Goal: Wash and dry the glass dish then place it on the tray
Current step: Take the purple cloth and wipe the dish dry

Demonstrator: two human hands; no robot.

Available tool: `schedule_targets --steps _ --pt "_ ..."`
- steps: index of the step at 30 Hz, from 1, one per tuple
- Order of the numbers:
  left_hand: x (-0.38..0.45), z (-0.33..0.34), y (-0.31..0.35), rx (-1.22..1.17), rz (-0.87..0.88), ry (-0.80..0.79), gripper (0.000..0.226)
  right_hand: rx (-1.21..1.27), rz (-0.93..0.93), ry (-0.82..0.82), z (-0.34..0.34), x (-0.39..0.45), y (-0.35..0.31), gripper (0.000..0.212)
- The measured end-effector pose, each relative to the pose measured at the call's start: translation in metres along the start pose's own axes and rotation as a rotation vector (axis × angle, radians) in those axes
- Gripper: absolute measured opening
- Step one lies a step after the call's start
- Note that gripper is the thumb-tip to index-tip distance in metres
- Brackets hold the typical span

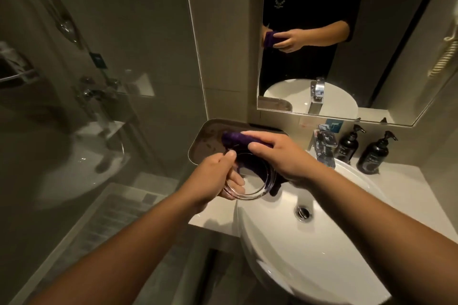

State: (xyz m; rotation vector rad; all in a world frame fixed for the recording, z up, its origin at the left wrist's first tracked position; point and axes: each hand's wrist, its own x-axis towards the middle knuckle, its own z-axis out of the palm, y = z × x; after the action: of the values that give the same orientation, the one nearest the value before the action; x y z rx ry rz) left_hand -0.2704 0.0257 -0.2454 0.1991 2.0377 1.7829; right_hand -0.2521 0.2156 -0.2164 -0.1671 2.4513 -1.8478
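Drying the glass dish (pixel 250 181) over the sink (pixel 329 238) rim, just in front of the tray (pixel 198 141).
Slippery glass could slide from that thin rim pinch and strike the sink if the wiping pushes hard; left hand (pixel 215 178) grip pinches the rim, right hand (pixel 280 156) grip clasps the purple cloth (pixel 235 137) against it.

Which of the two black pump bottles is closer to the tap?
The left black bottle is closer: it stands right beside the tap, while the right black bottle stands farther along the counter, away from it.
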Motion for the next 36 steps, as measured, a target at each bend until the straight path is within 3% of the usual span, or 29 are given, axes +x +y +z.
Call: schedule_targets --steps 2,5,8,12,14,17,21,25,28,36 --pt "0.004 0.004 0.006 0.021 0.013 0.071 0.036 -0.007 -0.002 -0.054 -0.005 0.008 -0.008 0.031" --pt "0.009 0.012 0.005 0.069 0.086 0.272 0.038 0.006 -0.033 0.046 0.002 0.014 -0.009 0.030" --pt "0.012 0.018 -0.002 0.030 0.067 0.386 0.038 0.106 -0.032 0.212 0.021 0.010 0.002 0.031" --pt "0.021 0.029 -0.012 -0.132 0.002 0.521 0.038 0.319 -0.053 0.565 0.068 -0.004 0.018 0.036" --pt "0.022 0.038 -0.020 -0.189 -0.013 0.563 0.040 0.397 -0.030 0.627 0.077 -0.005 0.022 0.036" --pt "0.019 0.043 -0.030 -0.238 0.004 0.506 0.042 0.350 -0.016 0.568 0.065 -0.004 0.028 0.035" --pt "0.023 0.021 -0.016 -0.144 -0.020 0.190 0.033 0.233 -0.026 0.442 0.027 0.006 0.027 0.036" --pt "0.024 0.003 0.006 0.044 0.035 -0.038 0.031 0.033 -0.042 0.103 -0.012 0.017 0.016 0.031" --pt "0.024 0.007 0.012 0.115 0.112 0.061 0.035 0.026 -0.021 0.036 -0.014 0.022 0.011 0.032" --pt "0.028 0.011 -0.006 0.163 0.127 0.308 0.036 0.182 -0.029 0.337 0.027 0.012 0.021 0.034"
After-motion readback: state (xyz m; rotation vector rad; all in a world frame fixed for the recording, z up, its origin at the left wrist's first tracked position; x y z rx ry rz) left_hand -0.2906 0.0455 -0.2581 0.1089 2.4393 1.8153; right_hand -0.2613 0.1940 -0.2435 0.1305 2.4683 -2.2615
